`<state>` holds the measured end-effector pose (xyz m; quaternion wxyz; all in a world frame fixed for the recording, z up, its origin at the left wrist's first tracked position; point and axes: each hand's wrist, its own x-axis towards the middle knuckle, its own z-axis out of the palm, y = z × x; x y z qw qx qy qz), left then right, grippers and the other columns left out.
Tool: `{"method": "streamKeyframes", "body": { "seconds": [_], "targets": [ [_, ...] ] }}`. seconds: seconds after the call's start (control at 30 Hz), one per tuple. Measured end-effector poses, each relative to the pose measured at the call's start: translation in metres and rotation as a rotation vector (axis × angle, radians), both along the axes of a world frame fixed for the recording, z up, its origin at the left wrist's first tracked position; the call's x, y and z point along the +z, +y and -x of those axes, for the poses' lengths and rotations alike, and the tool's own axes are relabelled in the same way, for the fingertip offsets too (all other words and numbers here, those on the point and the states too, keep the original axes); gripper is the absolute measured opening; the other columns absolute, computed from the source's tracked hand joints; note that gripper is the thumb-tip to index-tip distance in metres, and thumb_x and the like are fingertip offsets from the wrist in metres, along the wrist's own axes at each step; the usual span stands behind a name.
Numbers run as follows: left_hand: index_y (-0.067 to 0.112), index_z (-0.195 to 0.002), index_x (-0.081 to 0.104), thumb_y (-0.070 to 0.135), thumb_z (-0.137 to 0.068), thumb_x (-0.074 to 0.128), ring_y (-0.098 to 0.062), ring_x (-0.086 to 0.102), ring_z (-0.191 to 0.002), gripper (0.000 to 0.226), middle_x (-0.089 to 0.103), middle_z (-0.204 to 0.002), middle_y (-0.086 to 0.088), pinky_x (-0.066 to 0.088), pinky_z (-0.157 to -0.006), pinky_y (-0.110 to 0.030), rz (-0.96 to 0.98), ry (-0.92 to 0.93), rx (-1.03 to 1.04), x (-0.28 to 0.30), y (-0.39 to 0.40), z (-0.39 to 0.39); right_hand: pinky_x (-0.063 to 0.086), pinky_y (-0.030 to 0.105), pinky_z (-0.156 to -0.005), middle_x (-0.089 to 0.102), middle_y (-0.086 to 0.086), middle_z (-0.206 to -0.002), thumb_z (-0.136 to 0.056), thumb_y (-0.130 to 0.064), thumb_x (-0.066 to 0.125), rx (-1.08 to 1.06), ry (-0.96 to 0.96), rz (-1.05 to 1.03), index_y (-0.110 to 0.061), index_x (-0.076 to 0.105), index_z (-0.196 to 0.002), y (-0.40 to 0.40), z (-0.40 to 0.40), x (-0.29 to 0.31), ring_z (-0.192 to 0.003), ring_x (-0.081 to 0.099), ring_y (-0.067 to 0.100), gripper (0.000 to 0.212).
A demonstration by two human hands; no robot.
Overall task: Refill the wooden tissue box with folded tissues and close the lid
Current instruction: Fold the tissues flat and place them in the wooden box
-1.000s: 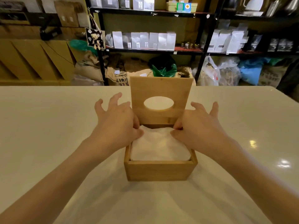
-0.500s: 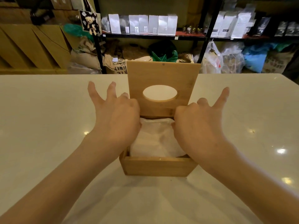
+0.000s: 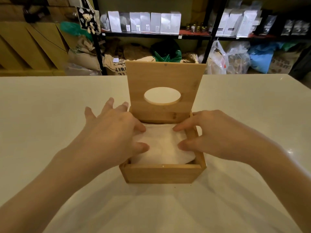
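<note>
Head view: the wooden tissue box [image 3: 162, 173] sits mid-counter [image 3: 50, 115], its lid [image 3: 165, 78] standing upright at the back. White folded tissues [image 3: 162, 145] fill it. The left hand [image 3: 109, 132] and right hand [image 3: 217, 133] press down on the tissues, each grip spread, thumb and fingertips resting flat, pinching nothing.

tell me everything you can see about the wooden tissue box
The wooden tissue box is a square, light wood box standing on the white table. Its hinged lid, with an oval opening, stands upright at the far edge, so the box is open. White folded tissues fill it nearly to the rim. The left hand and right hand reach in from each side, fingertips pressing on the tissues.
</note>
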<state>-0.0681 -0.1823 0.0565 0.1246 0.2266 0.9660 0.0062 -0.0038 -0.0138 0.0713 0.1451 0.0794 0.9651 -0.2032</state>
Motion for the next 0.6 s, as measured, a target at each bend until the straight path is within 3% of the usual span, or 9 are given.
{"method": "streamKeyframes", "body": {
  "seconds": [0.13,0.33,0.6],
  "targets": [
    [0.042,-0.121,0.05,0.057,-0.069,0.064,-0.032,-0.005,-0.142,0.055,0.017,-0.152,0.0,0.008,-0.105,-0.069,0.102,-0.022,-0.007,-0.005,0.007,0.003,0.04,0.036,-0.093,0.043,-0.009,-0.1,-0.077,-0.043,0.065,0.031,-0.109,-0.102,-0.042,0.042,-0.13,-0.006,0.005,0.0,-0.096,0.046,0.017,0.058],
    [0.035,-0.118,0.054,0.055,-0.067,0.067,-0.034,-0.008,-0.141,0.055,0.024,-0.146,-0.001,0.004,-0.102,-0.074,0.216,-0.011,0.012,-0.006,0.016,0.003,0.029,0.057,-0.106,0.058,-0.002,-0.109,-0.073,-0.034,0.069,0.035,-0.177,-0.301,-0.031,0.055,-0.118,-0.019,0.008,0.001,-0.101,0.056,0.024,0.047],
    [0.036,-0.12,0.053,0.054,-0.069,0.067,-0.032,-0.005,-0.142,0.056,0.026,-0.144,-0.002,0.004,-0.103,-0.073,0.196,-0.076,0.022,-0.006,0.016,0.007,0.032,0.056,-0.103,0.06,-0.004,-0.104,-0.072,-0.042,0.068,0.014,-0.131,-0.346,-0.033,0.059,-0.114,-0.018,0.011,-0.006,-0.096,0.057,0.023,0.044]
  ]
}}
